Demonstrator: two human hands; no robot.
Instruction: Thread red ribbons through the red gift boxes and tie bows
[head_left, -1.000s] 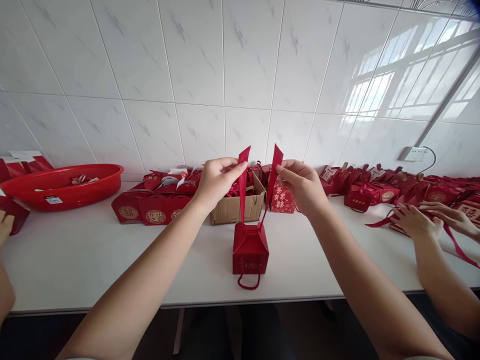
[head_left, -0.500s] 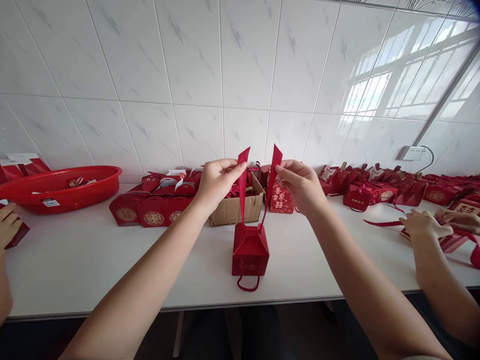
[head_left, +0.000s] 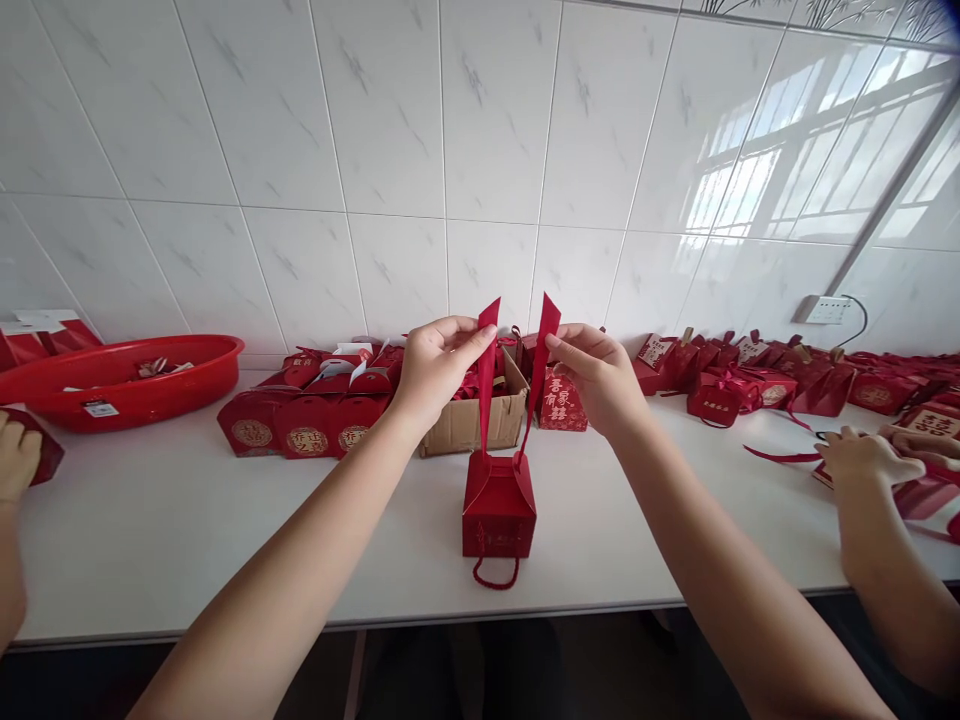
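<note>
A small red gift box (head_left: pixel 499 515) stands upright on the white table in front of me, a twisted red cord handle (head_left: pixel 496 584) hanging from its near side. Out of its top run the two ends of a red ribbon (head_left: pixel 486 395), both pulled up taut. My left hand (head_left: pixel 441 368) pinches one end between thumb and fingertips. The other end is pinched in my right hand (head_left: pixel 594 372), at about the same height. The slanted tips of the ribbon stick up above my fingers, a short gap apart.
Behind the box stand a cardboard box (head_left: pixel 472 428) with red items and a row of red gift boxes (head_left: pixel 304 428). A red plastic basin (head_left: pixel 150 395) is at left. More gift boxes (head_left: pixel 750 392) fill the back right. Other people's hands (head_left: pixel 862 455) work at both sides.
My right hand has moved slightly left, bringing the ribbon ends a little closer together. At the left, another person's hand and red box have shifted; at the right, a co-worker's hands moved slightly right.
</note>
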